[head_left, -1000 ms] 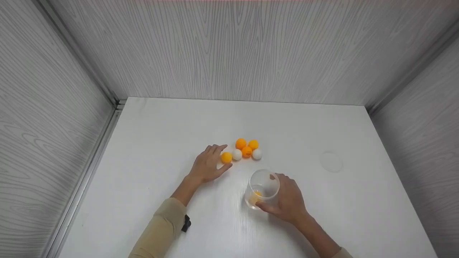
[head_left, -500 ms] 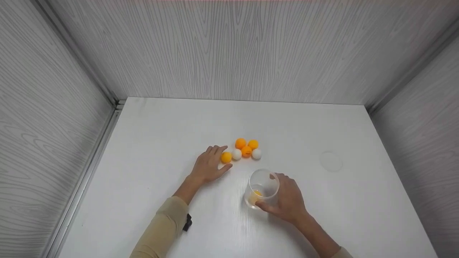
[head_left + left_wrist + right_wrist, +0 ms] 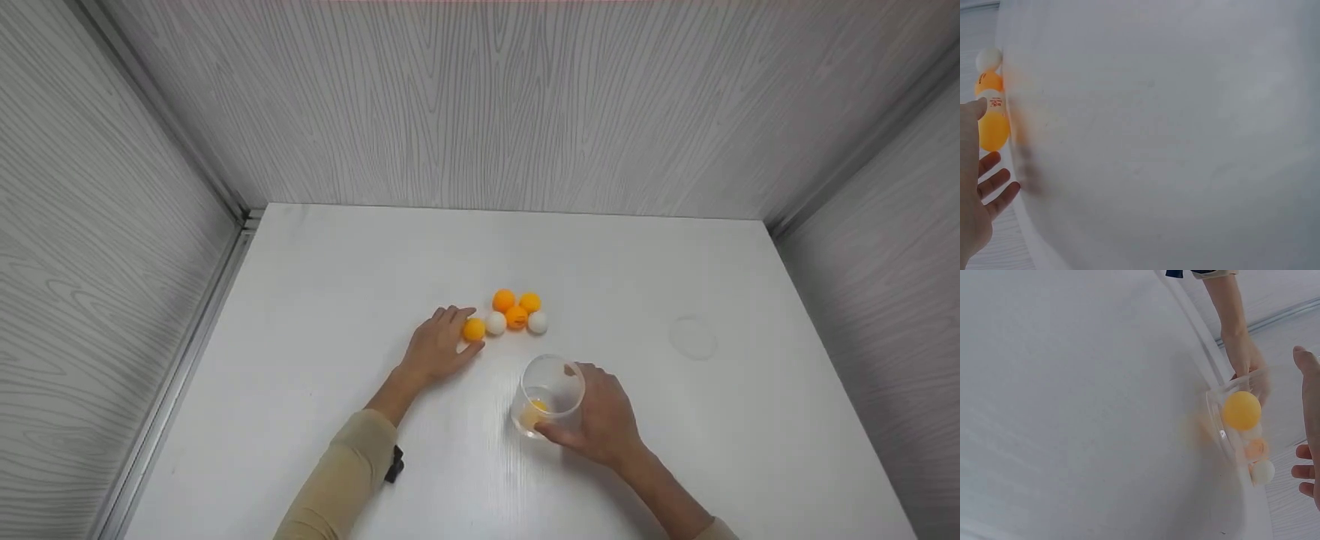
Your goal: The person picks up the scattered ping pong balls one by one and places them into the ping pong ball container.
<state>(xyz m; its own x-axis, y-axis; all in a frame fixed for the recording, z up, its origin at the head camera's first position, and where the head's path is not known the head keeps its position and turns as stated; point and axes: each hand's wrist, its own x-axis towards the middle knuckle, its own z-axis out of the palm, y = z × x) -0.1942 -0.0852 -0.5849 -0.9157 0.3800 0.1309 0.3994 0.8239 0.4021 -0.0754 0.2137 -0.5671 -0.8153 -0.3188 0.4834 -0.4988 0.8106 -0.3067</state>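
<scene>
Left hand (image 3: 437,346) lies flat on the bench (image 3: 315,315), fingers relaxed, touching the nearest orange ball (image 3: 473,329) of a six-ball cluster. Right hand (image 3: 604,420) grasps an upright clear cup (image 3: 548,395) holding one orange ball.

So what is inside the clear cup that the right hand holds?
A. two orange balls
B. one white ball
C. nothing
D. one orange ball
D: in the head view the right hand has its grip around the clear cup, and a single orange ball shows at its bottom; the right wrist view shows it through the cup wall too.
</scene>
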